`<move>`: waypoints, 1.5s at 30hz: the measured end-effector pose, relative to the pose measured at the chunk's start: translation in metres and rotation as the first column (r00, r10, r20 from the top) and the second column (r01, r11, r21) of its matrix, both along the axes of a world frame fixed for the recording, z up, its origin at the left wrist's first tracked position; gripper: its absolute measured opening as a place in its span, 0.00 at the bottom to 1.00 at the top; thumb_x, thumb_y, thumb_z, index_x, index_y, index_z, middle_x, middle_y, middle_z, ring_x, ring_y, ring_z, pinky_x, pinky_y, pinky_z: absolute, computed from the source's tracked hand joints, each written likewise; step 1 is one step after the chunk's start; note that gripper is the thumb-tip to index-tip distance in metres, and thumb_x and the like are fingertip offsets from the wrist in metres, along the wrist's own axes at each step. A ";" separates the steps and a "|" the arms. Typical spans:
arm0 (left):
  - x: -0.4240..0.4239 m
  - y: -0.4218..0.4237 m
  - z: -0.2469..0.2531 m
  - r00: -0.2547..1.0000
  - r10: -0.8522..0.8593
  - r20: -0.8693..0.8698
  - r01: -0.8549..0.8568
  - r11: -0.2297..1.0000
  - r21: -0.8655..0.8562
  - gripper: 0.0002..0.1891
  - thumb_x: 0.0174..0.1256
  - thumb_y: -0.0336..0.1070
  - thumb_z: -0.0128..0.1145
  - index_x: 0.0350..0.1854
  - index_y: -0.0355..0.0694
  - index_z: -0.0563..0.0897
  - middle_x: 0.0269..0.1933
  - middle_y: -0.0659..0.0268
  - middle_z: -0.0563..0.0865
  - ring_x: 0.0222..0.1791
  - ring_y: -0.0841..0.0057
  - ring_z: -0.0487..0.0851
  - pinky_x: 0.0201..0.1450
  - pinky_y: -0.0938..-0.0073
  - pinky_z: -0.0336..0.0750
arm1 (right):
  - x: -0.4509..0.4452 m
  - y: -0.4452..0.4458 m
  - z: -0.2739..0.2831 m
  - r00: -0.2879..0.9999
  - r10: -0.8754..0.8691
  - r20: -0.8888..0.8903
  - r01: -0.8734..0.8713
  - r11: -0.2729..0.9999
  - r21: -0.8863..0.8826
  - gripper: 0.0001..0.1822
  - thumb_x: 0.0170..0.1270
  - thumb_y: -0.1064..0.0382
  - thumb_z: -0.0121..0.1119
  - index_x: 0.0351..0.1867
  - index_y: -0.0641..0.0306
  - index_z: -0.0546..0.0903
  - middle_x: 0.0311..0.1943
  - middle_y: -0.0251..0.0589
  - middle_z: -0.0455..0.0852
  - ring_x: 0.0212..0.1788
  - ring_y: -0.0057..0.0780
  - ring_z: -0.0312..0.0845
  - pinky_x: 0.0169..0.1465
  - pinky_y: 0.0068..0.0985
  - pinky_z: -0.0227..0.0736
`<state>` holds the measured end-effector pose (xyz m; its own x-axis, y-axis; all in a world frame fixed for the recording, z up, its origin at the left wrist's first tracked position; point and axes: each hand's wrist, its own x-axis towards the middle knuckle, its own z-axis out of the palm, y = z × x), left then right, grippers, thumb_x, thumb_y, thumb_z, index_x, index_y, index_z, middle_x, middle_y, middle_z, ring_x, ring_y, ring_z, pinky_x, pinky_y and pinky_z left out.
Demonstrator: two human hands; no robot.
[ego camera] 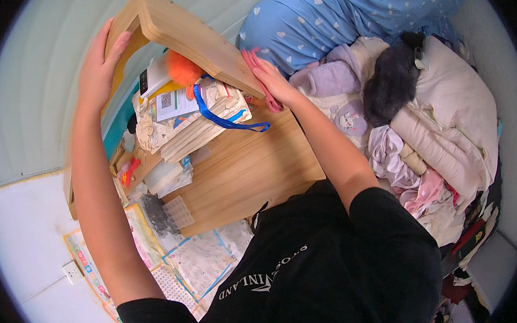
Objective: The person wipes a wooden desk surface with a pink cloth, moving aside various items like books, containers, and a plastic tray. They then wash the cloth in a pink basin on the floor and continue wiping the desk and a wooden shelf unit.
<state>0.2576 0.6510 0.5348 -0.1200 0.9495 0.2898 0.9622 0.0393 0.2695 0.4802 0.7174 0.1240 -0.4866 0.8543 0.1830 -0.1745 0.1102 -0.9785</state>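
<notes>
My left hand (97, 69) grips the upper left edge of a light wooden shelf unit (184, 28), its thumb over the front edge. On the unit's right side panel, my right hand (275, 81) presses a crumpled pink cloth (274, 103) flat against the wood. Below the shelf lies a stack of worn books or papers (199, 129) with a printed sheet (177, 103) on it. A white device with a dark display (153, 77), an orange fluffy ball (183, 68) and a blue ribbon strap (220, 119) rest on the stack.
The wooden desktop (249, 162) carries loose papers (168, 176) at its left. Printed sheets (200, 262) lie beyond its near edge. To the right are a blue heart-patterned fabric (303, 21), a dark furry item (389, 84), a beige pillow (453, 87) and piled clothes (391, 153). A wall socket (72, 273) is at left.
</notes>
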 end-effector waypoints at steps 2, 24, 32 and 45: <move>-0.008 -0.007 -0.001 0.998 0.029 0.047 -0.028 0.999 -0.022 0.41 0.76 0.67 0.59 0.80 0.39 0.75 0.74 0.55 0.82 0.74 0.63 0.79 0.76 0.65 0.68 | -0.014 0.011 0.036 0.999 0.016 -0.041 -0.017 1.000 -0.008 0.36 0.85 0.48 0.50 0.85 0.67 0.64 0.82 0.57 0.68 0.82 0.46 0.64 0.84 0.36 0.54; 0.006 0.016 0.004 0.994 -0.071 0.086 0.076 0.996 -0.048 0.36 0.84 0.55 0.51 0.84 0.36 0.68 0.83 0.56 0.71 0.85 0.65 0.65 0.85 0.63 0.56 | 0.008 0.008 -0.156 0.998 -0.038 -0.039 0.020 0.921 -0.389 0.35 0.86 0.42 0.52 0.88 0.45 0.62 0.72 0.40 0.80 0.60 0.25 0.81 0.59 0.22 0.77; -0.006 0.001 0.002 0.981 -0.039 0.188 0.054 0.996 -0.074 0.42 0.81 0.64 0.52 0.85 0.36 0.67 0.84 0.57 0.69 0.85 0.65 0.64 0.86 0.62 0.55 | 0.006 -0.007 -0.121 0.998 0.011 0.068 0.015 0.932 -0.363 0.35 0.84 0.42 0.51 0.88 0.40 0.61 0.82 0.42 0.71 0.77 0.36 0.72 0.77 0.28 0.64; 0.006 -0.011 0.002 0.995 0.005 0.099 0.000 0.999 -0.051 0.35 0.85 0.53 0.52 0.84 0.35 0.68 0.83 0.56 0.71 0.84 0.65 0.66 0.85 0.63 0.58 | 0.012 -0.006 0.036 0.988 0.124 -0.088 -0.149 0.912 -0.382 0.37 0.83 0.47 0.52 0.88 0.52 0.60 0.71 0.47 0.84 0.66 0.40 0.81 0.71 0.30 0.71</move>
